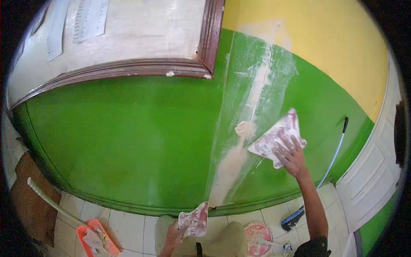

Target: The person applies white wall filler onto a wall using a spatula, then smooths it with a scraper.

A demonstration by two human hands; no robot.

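My right hand (293,160) grips a putty-smeared white spreader (274,136), fingers laid across its back. The spreader's lower left corner is right beside the patched strip of filler (231,167) on the green wall (162,132). A wet dab of filler (244,128) sits on that strip, and a crack (267,64) runs through the filler higher up. Low in front of me, my left hand (172,236) is closed round a second smeared spreader (196,220), held near my knees.
A brown-framed board (141,68) hangs at upper left. On the tiled floor (132,222) stand a pinkish tub (267,231) with a tool in it and an orange dustpan (112,247). A blue-handled broom (333,158) leans at right, near a white door (372,171).
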